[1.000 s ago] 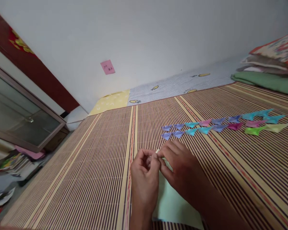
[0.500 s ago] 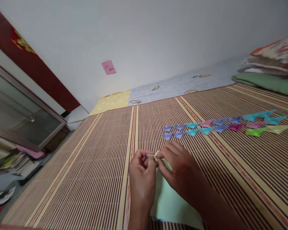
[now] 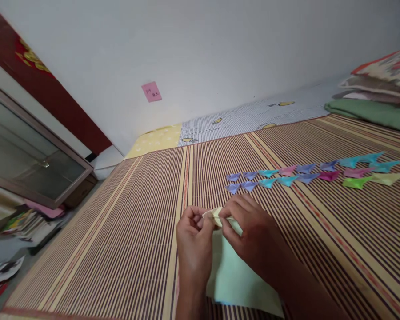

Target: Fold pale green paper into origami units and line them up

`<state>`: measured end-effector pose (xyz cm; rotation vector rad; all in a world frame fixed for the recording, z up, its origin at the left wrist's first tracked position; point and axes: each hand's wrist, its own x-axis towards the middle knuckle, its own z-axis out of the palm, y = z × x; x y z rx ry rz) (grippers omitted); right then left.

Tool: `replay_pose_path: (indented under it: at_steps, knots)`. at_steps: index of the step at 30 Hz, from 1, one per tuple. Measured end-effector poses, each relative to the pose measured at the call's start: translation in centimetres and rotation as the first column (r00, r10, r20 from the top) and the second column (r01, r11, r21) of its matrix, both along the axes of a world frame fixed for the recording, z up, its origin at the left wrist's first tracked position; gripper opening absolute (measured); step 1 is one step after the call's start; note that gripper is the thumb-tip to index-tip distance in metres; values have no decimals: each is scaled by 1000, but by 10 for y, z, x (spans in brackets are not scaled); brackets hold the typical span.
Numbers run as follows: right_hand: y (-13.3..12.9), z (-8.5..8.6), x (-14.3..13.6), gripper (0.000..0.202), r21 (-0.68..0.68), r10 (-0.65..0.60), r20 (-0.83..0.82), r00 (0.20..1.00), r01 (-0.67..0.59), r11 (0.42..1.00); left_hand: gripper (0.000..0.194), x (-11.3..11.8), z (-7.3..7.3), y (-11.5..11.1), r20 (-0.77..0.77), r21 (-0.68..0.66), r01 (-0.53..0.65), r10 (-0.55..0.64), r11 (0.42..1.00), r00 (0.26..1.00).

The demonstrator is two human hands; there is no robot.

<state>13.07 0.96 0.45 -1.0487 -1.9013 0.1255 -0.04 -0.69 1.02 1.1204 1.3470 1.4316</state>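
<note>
Between my two hands is a small piece of pale yellow folded paper (image 3: 216, 215). My left hand (image 3: 196, 235) pinches its left end between thumb and fingers. On the other side, my right hand (image 3: 248, 224) grips the right end, hiding part of it. Beneath my hands and forearms lies a light green sheet of paper (image 3: 242, 280) on the striped mat (image 3: 133, 240). Beyond the hands, to the right, two rows of small folded paper shapes (image 3: 288, 180) in blue, purple, pink, green and cream rest on the mat.
A folded green cloth (image 3: 370, 114) and patterned cushions (image 3: 386, 73) are stacked at the far right. Against the white wall runs a checked sheet (image 3: 240, 120); a pink note (image 3: 151, 91) sticks above. Left stand a glass-fronted cabinet (image 3: 30, 146) and piled books (image 3: 23, 226).
My hands have drawn slightly apart, and more of the yellow folded paper shows between them. The view has shifted a little; the paper shapes on the mat lie as before.
</note>
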Motion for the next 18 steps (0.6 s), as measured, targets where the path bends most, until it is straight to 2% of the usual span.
replay_pose_path:
  at_steps: [3, 7, 13, 18]
  knots:
    - [-1, 1, 0, 19, -1, 1, 1, 1000, -1, 1000, 13, 1, -1, 1, 45, 2, -3, 3, 1000, 999]
    - [-1, 0, 1, 19, 1, -9, 26, 1000, 9, 1000, 14, 4, 1, 1, 9, -20, 72, -72, 997, 997]
    - [-1, 2, 2, 18, -13, -3, -7, 1000, 2, 1000, 22, 4, 2, 0, -12, -1, 23, -23, 1000, 1000]
    - [-2, 2, 4, 18, -17, -22, -35, 999, 22, 1000, 21, 2, 6, -1, 35, -36, 135, -133, 990, 990]
